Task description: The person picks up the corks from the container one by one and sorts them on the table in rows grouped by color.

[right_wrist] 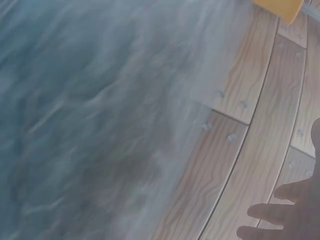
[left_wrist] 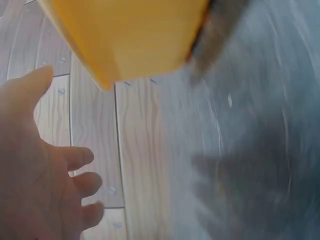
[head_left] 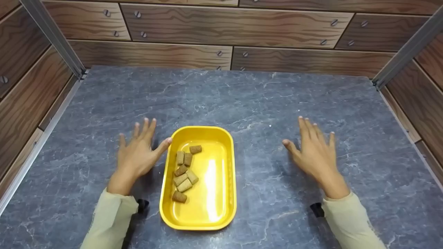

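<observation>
Tray [head_left: 198, 202], yellow, glossy, apparently plastic, oblong with rounded corners: upright on a blue-grey, marble-patterned tabletop [head_left: 263, 193], slightly left of centre, long sides running away from the wearer; flat on its base, presumably for steadiness without a grip.

Contents: eight short, stubby pieces [head_left: 184, 185], tan to brown, roughly cylindrical, material uncertain; lying along the left half of the tray floor, some touching, right half bare; likely kept from straying by the raised walls.

Left hand [head_left: 135, 157], bare, cream sleeve [head_left: 110, 221]: empty, fingers spread, just beside the tray's left side; thumb tip at the rim in the head view, contact uncertain.

Right hand [head_left: 315, 157], bare, matching sleeve [head_left: 351, 221]: empty, fingers extended, well apart from the tray.

Hands apart, clamped on nothing; one to either side, probably leaving the tray's inside unobstructed.

Backdrop: brown wood-plank-patterned panels [head_left: 235, 27].
</observation>
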{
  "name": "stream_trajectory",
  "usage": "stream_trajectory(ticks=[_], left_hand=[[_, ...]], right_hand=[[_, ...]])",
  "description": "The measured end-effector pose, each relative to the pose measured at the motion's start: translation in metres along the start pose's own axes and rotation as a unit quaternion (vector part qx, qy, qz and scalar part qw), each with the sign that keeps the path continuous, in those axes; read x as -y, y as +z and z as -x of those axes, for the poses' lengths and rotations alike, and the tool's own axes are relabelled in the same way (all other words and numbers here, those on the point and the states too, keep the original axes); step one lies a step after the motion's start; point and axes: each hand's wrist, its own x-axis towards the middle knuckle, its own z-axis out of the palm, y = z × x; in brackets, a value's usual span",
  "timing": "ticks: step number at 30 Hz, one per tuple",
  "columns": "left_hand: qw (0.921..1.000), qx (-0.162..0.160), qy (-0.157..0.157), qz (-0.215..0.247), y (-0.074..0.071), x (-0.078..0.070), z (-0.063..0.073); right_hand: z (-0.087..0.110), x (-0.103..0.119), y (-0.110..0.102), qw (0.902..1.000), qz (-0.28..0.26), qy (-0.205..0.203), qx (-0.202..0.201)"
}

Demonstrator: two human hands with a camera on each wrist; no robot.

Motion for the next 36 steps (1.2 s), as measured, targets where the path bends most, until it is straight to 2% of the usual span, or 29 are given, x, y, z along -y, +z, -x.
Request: stream_trajectory(ticks=[2, 4, 8, 13, 16, 20, 21, 23, 25, 26, 29, 32, 34, 36], left_hand=[[0.9975, 0.024, 0.003, 0.067, 0.002, 0.0, 0.001], [0.9899, 0.045, 0.01, 0.134, 0.004, 0.001, 0.0], [0.9685, 0.071, 0.027, 0.237, 0.007, 0.003, 0.0], [0.9414, 0.101, 0.044, 0.319, 0.008, 0.005, 0.001], [0.9152, 0.131, 0.054, 0.377, 0.011, 0.007, 0.003], [0.8695, 0.168, 0.087, 0.456, 0.014, 0.011, 0.004], [0.8613, 0.174, 0.092, 0.468, 0.015, 0.012, 0.005], [0.8511, 0.181, 0.092, 0.484, 0.016, 0.013, 0.005], [0.8529, 0.184, 0.081, 0.482, 0.017, 0.015, 0.005], [0.8575, 0.183, 0.07, 0.476, 0.018, 0.015, 0.005], [0.8788, 0.175, 0.053, 0.441, 0.02, 0.019, 0.006], [0.8981, 0.161, 0.056, 0.406, 0.022, 0.021, 0.006], [0.9032, 0.151, 0.062, 0.397, 0.022, 0.022, 0.005], [0.9036, 0.147, 0.066, 0.397, 0.022, 0.023, 0.004]], right_hand=[[-0.001, 0.006, 0.0, 0.9999, -0.008, -0.011, -0.001], [-0.002, 0.012, -0.001, 0.9996, -0.014, -0.025, 0.0], [-0.004, 0.025, 0.0, 0.9981, -0.023, -0.055, 0.013], [-0.006, 0.04, 0.001, 0.9949, -0.04, -0.089, 0.027], [-0.007, 0.05, 0.002, 0.9921, -0.05, -0.111, 0.029], [-0.006, 0.06, 0.002, 0.987, -0.064, -0.143, 0.037], [-0.006, 0.062, 0.003, 0.9853, -0.072, -0.15, 0.039], [-0.004, 0.067, 0.004, 0.9812, -0.092, -0.165, 0.042], [-0.003, 0.072, 0.005, 0.9759, -0.117, -0.179, 0.045], [-0.003, 0.075, 0.005, 0.973, -0.13, -0.185, 0.047], [-0.003, 0.086, 0.006, 0.9643, -0.161, -0.205, 0.046], [-0.004, 0.095, 0.006, 0.9575, -0.179, -0.221, 0.047], [-0.005, 0.1, 0.006, 0.9535, -0.189, -0.23, 0.048], [-0.006, 0.105, 0.006, 0.9509, -0.194, -0.236, 0.05]])
